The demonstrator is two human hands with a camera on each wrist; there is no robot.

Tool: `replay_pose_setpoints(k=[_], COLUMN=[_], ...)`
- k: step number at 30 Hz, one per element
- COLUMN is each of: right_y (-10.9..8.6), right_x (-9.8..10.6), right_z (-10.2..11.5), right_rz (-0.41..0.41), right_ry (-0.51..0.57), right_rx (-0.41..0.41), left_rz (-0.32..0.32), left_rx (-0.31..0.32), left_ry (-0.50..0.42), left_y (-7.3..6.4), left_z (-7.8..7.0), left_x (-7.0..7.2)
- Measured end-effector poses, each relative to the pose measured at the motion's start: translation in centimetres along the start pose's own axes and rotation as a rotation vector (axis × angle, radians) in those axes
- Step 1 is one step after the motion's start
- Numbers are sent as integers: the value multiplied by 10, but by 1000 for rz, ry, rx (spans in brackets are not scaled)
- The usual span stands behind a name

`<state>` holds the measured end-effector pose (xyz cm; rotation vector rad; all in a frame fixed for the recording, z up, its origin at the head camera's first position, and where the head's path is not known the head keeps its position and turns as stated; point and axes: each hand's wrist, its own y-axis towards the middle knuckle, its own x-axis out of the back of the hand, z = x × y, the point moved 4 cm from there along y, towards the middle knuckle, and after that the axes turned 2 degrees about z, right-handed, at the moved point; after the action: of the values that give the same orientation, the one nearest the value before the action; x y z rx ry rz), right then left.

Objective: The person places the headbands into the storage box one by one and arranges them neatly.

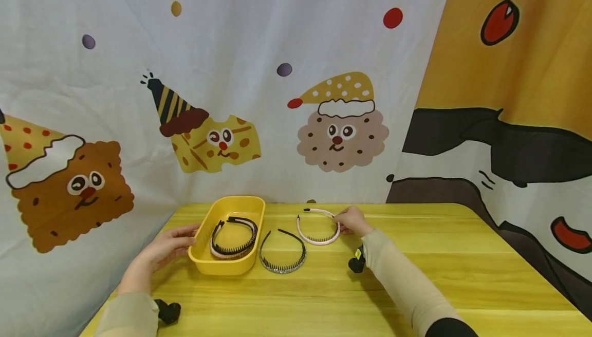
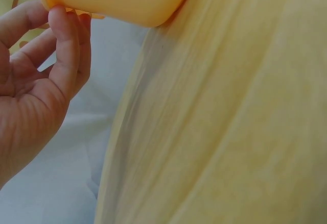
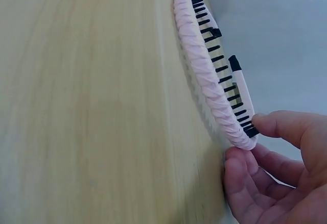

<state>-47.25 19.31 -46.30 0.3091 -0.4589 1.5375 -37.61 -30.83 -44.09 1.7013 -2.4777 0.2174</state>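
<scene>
My right hand (image 1: pixel 351 220) pinches a pale pink headband (image 1: pixel 319 241) by its right side, between thumb and fingers. Up close in the right wrist view, the pink headband (image 3: pixel 202 73) shows a twisted wrap, black inner teeth and black end tips; it stands tilted over the wood. At the left, my left hand (image 1: pixel 168 247) holds a yellow plastic basket (image 1: pixel 201 262) by its left rim, fingertips at the lip. Inside the basket lie black headbands (image 1: pixel 253 224) with a pinkish one under them. Between basket and pink headband rests a headband with a silvery glittery front (image 1: pixel 283 269).
A yellow wood-grain table (image 1: pixel 296 306) carries everything. Behind it hangs a white cloth (image 1: pixel 277 18) printed with cartoon biscuits and cheese, joined at the right by an orange patterned part (image 1: pixel 522 75). The table's left edge runs close below my left hand.
</scene>
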Motion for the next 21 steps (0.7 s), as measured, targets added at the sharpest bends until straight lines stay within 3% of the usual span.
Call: replay_pose_setpoints(k=[8,21], right_y=[-12,-34], right_x=[8,9], right_z=[2,1], right_rz=[93,210], right_ry=[92,138], right_rx=[0,1], left_rz=[6,22], left_rx=[-8,-17], left_ry=[3,10], left_y=[0,0], left_z=[-2,-1], left_x=[0,-1])
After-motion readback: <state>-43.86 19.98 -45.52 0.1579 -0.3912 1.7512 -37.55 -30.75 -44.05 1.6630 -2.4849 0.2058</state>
